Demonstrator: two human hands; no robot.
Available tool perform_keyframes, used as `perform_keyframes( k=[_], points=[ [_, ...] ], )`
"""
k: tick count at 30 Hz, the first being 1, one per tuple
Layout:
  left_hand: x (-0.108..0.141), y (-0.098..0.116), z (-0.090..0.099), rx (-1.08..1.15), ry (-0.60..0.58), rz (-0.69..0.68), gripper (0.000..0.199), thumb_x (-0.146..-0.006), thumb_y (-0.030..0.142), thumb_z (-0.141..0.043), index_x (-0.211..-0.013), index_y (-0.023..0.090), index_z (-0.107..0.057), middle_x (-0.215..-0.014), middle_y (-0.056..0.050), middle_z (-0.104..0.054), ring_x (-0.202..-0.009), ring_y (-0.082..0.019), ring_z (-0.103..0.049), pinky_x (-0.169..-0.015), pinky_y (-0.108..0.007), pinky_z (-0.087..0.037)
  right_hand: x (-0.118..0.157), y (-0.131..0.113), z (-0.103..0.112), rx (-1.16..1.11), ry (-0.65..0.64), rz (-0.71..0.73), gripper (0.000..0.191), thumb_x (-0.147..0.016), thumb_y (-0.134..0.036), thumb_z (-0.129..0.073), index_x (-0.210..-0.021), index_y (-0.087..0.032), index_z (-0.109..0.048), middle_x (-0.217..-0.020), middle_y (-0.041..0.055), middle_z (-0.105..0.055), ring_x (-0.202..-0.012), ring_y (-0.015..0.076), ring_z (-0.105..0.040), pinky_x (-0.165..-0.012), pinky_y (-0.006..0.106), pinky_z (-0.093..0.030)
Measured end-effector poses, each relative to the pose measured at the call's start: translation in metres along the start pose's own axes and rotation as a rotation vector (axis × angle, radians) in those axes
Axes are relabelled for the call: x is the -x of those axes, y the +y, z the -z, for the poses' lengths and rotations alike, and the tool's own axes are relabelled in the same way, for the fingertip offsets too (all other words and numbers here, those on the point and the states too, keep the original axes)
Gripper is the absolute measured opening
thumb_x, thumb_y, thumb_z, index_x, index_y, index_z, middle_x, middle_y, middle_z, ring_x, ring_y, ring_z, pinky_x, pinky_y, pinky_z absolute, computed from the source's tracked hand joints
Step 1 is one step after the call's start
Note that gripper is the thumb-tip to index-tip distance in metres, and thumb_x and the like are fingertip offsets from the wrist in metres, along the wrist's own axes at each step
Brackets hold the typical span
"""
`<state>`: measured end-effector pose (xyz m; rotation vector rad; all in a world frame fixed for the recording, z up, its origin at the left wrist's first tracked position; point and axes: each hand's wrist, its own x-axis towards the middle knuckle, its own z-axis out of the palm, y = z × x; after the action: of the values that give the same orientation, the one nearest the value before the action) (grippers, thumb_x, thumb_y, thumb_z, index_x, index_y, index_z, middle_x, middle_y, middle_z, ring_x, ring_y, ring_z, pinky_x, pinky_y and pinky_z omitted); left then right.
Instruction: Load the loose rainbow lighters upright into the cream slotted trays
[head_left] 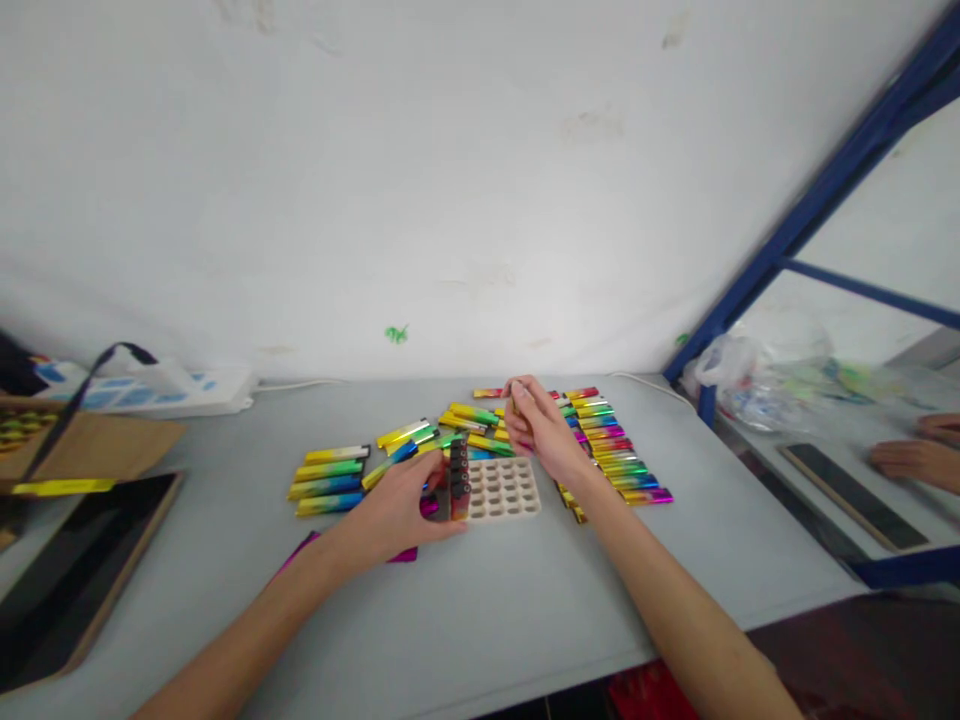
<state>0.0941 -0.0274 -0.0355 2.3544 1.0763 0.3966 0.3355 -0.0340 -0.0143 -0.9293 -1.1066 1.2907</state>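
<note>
Flanking tray [506,513], hands [401,500] [541,430], held lighters [460,480], table edge [555,680] well apart

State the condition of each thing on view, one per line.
Left hand: curved around the upright tubes, grip firmness unclear.
Upright tubes: standing in a row, dark ends up.
Right hand: fingers curled, contents unclear.
Tray: flat, many open holes showing.
Left tubes: lying side by side.
Right tubes: lying in a rough column.
Carton: open, flap folded out.
Black panel: lying flat.
Plastic bags: crumpled.
</note>
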Motion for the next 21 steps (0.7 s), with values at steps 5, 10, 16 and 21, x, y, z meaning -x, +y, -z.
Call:
perform_keyframes(
  k=[5,10,16,21],
  points=[
    [0.000,0.001,0.001,0.008,0.002,-0.003,0.040,-0.074,0.045,-0.083,-0.089,0.023,-0.052,-0.092,-0.003,-0.067,-0.080,-0.023,-0.061,-0.072,-0.030,-0.046,0.000,0.016,-0.007,0.374,0.224,0.129,0.056,-0.094,-0.067,-0.060,-0.064,-0.023,-0.041,-0.056,-0.0070,-0.032,-0.051,0.0098,-0.029,-0.048,0.026,-0.021],
    [0.000,0.004,0.003,0.000,-0.008,0.006,0.040,-0.073,0.044,-0.083,-0.092,0.022,-0.054,-0.094,-0.005,-0.068,-0.082,-0.024,-0.062,-0.073,-0.031,-0.047,0.003,0.018,-0.008,0.623,0.311,0.212,0.043,-0.090,-0.051,-0.056,-0.060,-0.024,-0.040,-0.057,-0.0052,-0.036,-0.057,0.0119,-0.033,-0.056,0.028,-0.024],
    [-0.001,0.003,0.002,-0.009,-0.009,0.005,0.042,-0.073,0.046,-0.082,-0.092,0.022,-0.054,-0.094,-0.005,-0.068,-0.081,-0.024,-0.062,-0.074,-0.032,-0.048,0.005,0.019,-0.009,0.629,0.254,0.210,0.046,-0.095,-0.053,-0.053,-0.063,-0.025,-0.038,-0.058,-0.0056,-0.037,-0.057,0.0124,-0.034,-0.056,0.028,-0.026],
    [-0.001,-0.001,0.001,-0.010,-0.006,-0.019,0.045,-0.073,0.049,-0.082,-0.096,0.021,-0.055,-0.099,-0.006,-0.070,-0.087,-0.026,-0.064,-0.078,-0.034,-0.048,0.006,0.013,-0.008,0.640,0.022,0.236,0.040,-0.106,-0.057,-0.049,-0.083,-0.024,-0.050,-0.072,-0.0031,-0.058,-0.069,0.0153,-0.054,-0.068,0.028,-0.042]
  ],
)
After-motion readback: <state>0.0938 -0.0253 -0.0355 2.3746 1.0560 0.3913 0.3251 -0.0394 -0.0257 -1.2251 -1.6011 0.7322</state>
